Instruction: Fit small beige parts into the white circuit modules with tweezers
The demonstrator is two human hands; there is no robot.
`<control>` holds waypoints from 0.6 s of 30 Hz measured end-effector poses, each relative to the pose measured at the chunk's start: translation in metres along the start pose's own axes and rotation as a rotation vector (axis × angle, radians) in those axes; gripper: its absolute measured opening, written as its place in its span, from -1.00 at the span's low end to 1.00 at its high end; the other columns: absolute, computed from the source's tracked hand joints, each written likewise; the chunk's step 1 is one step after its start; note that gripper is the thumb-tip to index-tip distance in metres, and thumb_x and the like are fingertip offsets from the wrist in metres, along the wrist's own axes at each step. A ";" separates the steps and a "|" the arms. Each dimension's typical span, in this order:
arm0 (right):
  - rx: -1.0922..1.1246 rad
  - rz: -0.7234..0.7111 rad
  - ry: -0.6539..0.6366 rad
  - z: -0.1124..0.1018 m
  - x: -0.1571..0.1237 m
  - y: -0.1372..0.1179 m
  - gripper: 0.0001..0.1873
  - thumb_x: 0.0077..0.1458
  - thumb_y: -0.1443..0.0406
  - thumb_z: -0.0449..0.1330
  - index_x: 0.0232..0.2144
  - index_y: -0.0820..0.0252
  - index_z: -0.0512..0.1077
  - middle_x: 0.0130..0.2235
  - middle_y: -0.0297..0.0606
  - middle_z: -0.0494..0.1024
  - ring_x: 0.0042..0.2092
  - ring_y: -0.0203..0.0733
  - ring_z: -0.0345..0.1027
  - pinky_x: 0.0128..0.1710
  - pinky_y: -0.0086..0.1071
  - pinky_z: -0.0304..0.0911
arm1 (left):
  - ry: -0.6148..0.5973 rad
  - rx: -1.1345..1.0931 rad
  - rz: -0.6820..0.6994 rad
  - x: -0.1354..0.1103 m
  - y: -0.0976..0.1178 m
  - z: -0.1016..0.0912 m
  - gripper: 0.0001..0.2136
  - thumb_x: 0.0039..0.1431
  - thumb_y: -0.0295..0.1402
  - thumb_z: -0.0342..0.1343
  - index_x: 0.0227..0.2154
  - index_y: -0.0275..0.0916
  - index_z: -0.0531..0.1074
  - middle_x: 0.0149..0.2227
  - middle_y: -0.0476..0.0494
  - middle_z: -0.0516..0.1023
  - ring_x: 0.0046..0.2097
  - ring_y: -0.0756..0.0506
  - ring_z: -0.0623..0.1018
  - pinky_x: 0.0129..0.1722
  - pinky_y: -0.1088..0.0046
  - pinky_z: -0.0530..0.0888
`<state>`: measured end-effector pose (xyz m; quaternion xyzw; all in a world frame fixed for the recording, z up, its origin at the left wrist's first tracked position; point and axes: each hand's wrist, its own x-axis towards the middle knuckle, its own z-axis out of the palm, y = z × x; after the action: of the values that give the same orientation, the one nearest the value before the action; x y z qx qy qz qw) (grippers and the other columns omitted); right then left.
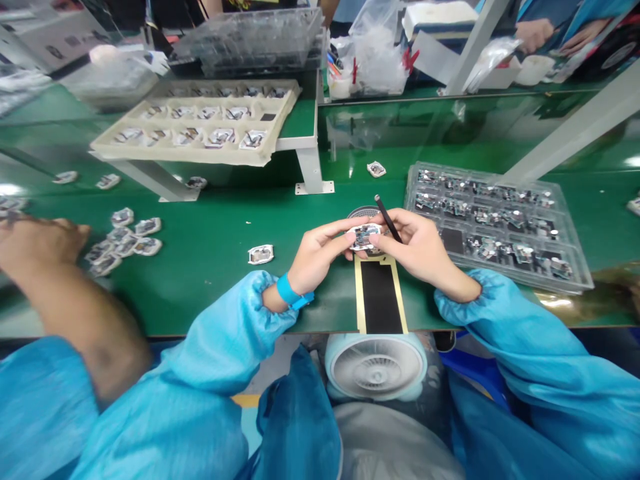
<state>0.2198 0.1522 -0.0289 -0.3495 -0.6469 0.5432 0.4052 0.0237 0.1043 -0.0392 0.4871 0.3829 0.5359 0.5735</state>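
Note:
Between my two hands is a small white-rimmed electronic housing (365,236) with a circuit board showing inside. My left hand (316,252), with a blue wrist strap (294,291), grips its left side between thumb and fingers. The right side is pinched by my right hand (419,248), which also keeps a slim black stick (387,219) between thumb and forefinger, slanting up to the left. Under the housing, partly hidden, is a round grey piece (364,212). A black pad (383,297) with yellow tape edges lies in front of it. Another white housing (261,254) rests left of my hands.
To the right stands a clear tray (575,270) of circuit boards. A cream tray (265,155) of housings sits on a raised shelf. More housings (120,240) lie at left near a co-worker's hand (37,243). A small fan (379,368) is below the table edge.

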 end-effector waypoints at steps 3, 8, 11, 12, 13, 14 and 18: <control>-0.018 -0.024 0.000 0.000 0.000 0.003 -0.55 0.01 0.07 0.47 -0.13 0.17 0.54 -0.13 -0.20 0.64 -0.11 -0.11 0.55 0.00 -0.20 0.50 | 0.002 0.023 -0.001 0.000 0.001 0.000 -0.69 0.26 -0.23 0.28 0.04 -0.13 0.62 0.05 -0.21 0.65 -0.23 -0.09 0.64 -0.29 0.42 0.51; -0.078 -0.066 0.011 0.000 -0.002 0.007 -0.60 0.09 0.07 0.42 -0.10 0.14 0.54 -0.10 -0.20 0.62 -0.11 -0.11 0.53 -0.02 -0.21 0.48 | 0.071 0.140 0.039 -0.001 -0.004 0.004 -0.57 0.17 -0.20 0.36 0.08 -0.19 0.56 0.03 -0.23 0.65 -0.14 -0.14 0.65 -0.14 0.34 0.60; -0.091 -0.094 -0.011 0.002 -0.003 0.009 -0.65 0.13 0.10 0.40 -0.10 0.13 0.53 -0.11 -0.21 0.59 -0.13 -0.13 0.50 -0.04 -0.23 0.45 | 0.086 0.214 0.064 -0.002 -0.009 0.005 -0.60 0.19 -0.19 0.34 0.04 -0.23 0.55 0.02 -0.25 0.65 -0.03 -0.17 0.64 -0.01 0.29 0.59; -0.094 -0.096 -0.017 0.002 -0.003 0.010 -0.66 0.14 0.11 0.39 -0.10 0.14 0.52 -0.14 -0.22 0.58 -0.15 -0.15 0.48 -0.07 -0.24 0.44 | 0.083 0.224 0.068 -0.002 -0.011 0.005 -0.62 0.21 -0.19 0.33 0.03 -0.24 0.56 0.02 -0.26 0.64 0.00 -0.18 0.64 0.02 0.29 0.58; -0.097 -0.093 -0.019 0.004 -0.004 0.011 -0.67 0.15 0.11 0.38 -0.11 0.14 0.51 -0.17 -0.23 0.56 -0.18 -0.16 0.46 -0.09 -0.25 0.43 | 0.084 0.224 0.075 -0.002 -0.012 0.006 -0.63 0.22 -0.20 0.32 0.02 -0.25 0.55 0.04 -0.27 0.64 0.02 -0.18 0.63 0.03 0.29 0.58; -0.102 -0.088 -0.015 0.005 -0.004 0.011 -0.67 0.15 0.11 0.37 -0.11 0.14 0.49 -0.20 -0.24 0.54 -0.20 -0.17 0.44 -0.12 -0.25 0.43 | 0.092 0.221 0.084 -0.003 -0.013 0.006 -0.62 0.22 -0.20 0.32 0.04 -0.25 0.54 0.05 -0.28 0.63 0.03 -0.18 0.63 0.02 0.30 0.58; -0.139 -0.106 0.016 0.015 -0.006 0.016 -0.70 0.21 0.08 0.30 -0.13 0.11 0.40 -0.23 -0.24 0.47 -0.23 -0.16 0.38 -0.16 -0.24 0.40 | 0.133 0.215 0.117 -0.006 -0.017 0.009 -0.55 0.21 -0.19 0.32 0.11 -0.23 0.48 -0.01 -0.27 0.65 -0.05 -0.15 0.65 -0.08 0.35 0.59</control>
<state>0.2095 0.1430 -0.0463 -0.3466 -0.6974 0.4717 0.4134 0.0354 0.0981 -0.0540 0.5305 0.4463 0.5554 0.4592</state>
